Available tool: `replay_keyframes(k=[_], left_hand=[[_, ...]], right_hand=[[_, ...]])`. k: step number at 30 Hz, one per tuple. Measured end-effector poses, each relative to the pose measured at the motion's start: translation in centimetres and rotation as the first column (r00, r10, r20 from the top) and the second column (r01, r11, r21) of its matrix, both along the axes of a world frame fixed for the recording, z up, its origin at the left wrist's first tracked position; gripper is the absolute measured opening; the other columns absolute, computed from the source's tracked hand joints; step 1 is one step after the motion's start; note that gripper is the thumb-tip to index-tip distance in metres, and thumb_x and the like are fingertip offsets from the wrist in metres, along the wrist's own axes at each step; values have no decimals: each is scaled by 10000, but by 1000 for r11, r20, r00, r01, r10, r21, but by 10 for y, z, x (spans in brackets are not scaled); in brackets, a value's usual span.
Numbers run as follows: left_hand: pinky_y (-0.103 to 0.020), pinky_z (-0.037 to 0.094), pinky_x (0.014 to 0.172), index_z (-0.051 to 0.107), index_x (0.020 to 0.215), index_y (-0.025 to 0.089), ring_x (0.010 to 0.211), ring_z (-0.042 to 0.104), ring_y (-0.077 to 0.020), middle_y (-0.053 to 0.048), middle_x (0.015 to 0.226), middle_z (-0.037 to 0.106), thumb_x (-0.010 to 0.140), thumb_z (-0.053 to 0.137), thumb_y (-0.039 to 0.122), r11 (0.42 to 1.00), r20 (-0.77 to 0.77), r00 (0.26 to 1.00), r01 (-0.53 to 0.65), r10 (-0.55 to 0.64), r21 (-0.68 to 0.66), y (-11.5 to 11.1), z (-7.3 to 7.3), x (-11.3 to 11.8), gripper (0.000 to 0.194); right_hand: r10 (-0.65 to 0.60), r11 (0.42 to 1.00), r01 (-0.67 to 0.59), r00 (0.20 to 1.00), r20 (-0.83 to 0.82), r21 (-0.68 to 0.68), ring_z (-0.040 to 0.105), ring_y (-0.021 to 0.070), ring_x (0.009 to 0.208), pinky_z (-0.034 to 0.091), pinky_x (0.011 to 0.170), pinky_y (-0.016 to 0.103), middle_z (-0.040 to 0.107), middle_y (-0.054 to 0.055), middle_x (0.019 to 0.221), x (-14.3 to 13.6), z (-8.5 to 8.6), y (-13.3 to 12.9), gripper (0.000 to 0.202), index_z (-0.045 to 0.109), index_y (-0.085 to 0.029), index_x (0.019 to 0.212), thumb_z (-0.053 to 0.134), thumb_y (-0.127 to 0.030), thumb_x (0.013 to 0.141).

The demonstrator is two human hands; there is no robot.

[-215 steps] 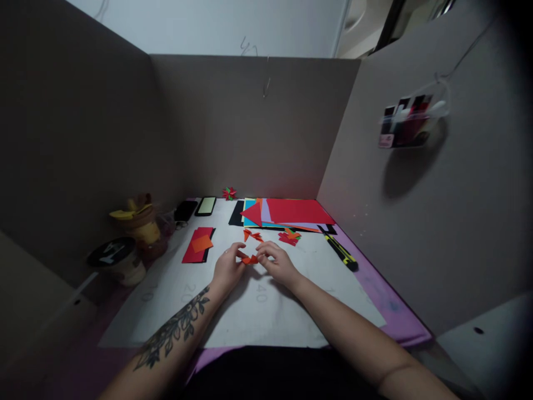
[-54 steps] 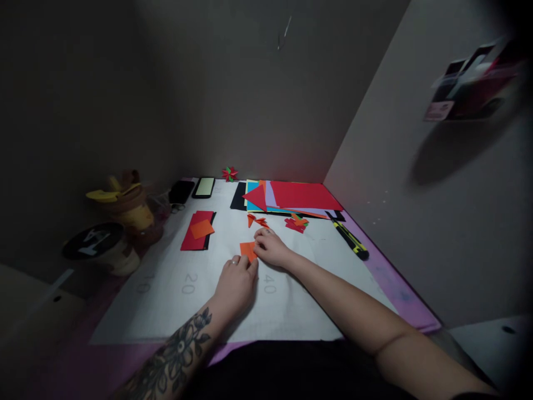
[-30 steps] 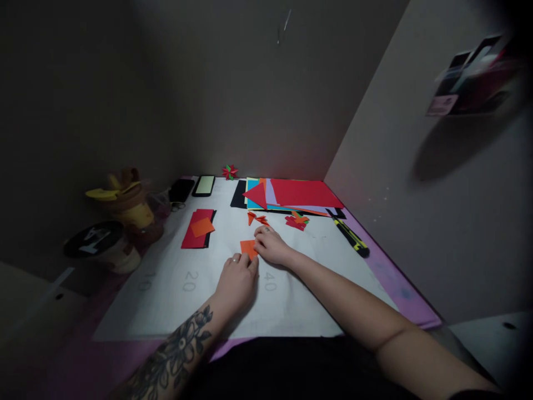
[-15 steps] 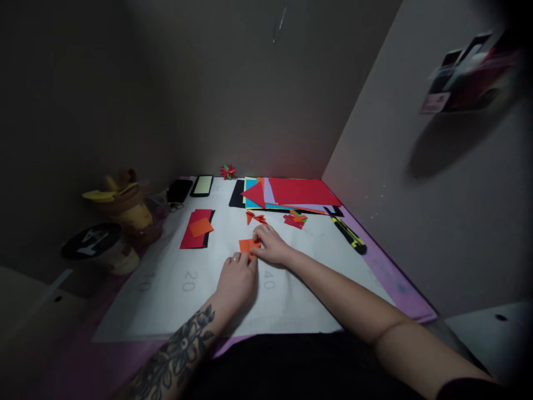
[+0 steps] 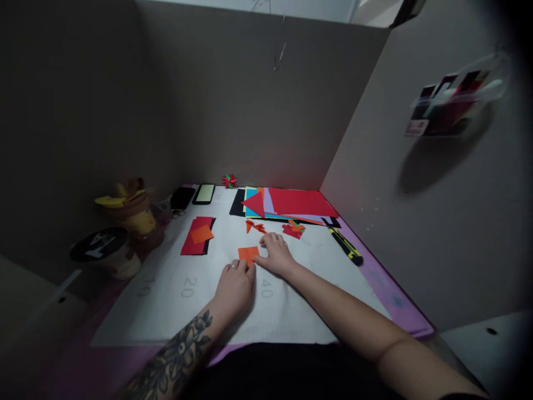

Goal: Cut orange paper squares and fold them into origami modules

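Note:
An orange paper square (image 5: 249,253) lies on the white sheet in front of me, with a faint crease line across it. At its lower edge my left hand (image 5: 235,284) is closed, its bent fingertips on the paper. My right hand (image 5: 278,254) is open to the right of the square; its thumb touches the right edge and its fingers are spread away from the thumb. Small folded orange pieces (image 5: 255,226) lie just beyond the square. Red, orange and green folded pieces (image 5: 294,229) sit beyond the right hand.
A cutter knife (image 5: 346,246) lies at right. Coloured paper sheets (image 5: 302,202) are stacked at the back, near a folded paper star (image 5: 229,180). On the left are red papers (image 5: 192,240) topped with an orange square, a phone (image 5: 204,194), a lidded tub (image 5: 102,250) and a pot (image 5: 133,214).
My right hand's fingers have spread and shifted right off the square, uncovering more of it. My left hand stays at its lower edge. The camera view has tilted up.

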State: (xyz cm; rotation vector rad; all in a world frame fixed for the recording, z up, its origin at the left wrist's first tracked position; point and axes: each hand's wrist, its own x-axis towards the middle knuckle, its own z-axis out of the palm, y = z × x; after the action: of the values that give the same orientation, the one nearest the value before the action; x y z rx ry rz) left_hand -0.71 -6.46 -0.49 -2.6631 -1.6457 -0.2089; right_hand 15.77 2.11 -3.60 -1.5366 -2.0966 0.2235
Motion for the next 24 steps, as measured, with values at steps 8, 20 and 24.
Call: replay_keyframes(k=[8, 20, 24], left_hand=[[-378, 395, 776, 577, 1088, 190, 918, 507, -249, -105, 938, 555, 898, 370, 230, 1000, 46, 999, 6, -6, 15, -1, 2, -3, 284], [-251, 407, 719, 599, 1043, 237, 877, 548, -164, -43, 987, 562, 822, 442, 99, 989, 341, 929, -146, 145, -24, 25, -5, -25, 305], [-249, 401, 684, 657, 963, 251, 838, 553, -164, -32, 1005, 573, 845, 469, 185, 995, 341, 935, -86, 96, -43, 31, -6, -25, 232]], right_hand=[[333, 941, -324, 939, -88, 99, 505, 196, 951, 412, 869, 347, 582, 64, 980, 10, 7, -5, 268, 632, -209, 959, 500, -64, 776], [584, 808, -588, 799, 144, -15, 521, 192, 913, 418, 844, 349, 656, 68, 992, 10, 17, -20, 276, 696, -211, 963, 502, -85, 813], [587, 807, -589, 790, 177, -44, 500, 205, 936, 414, 835, 355, 634, 68, 1030, 13, 23, -28, 284, 686, -254, 1018, 477, -143, 861]])
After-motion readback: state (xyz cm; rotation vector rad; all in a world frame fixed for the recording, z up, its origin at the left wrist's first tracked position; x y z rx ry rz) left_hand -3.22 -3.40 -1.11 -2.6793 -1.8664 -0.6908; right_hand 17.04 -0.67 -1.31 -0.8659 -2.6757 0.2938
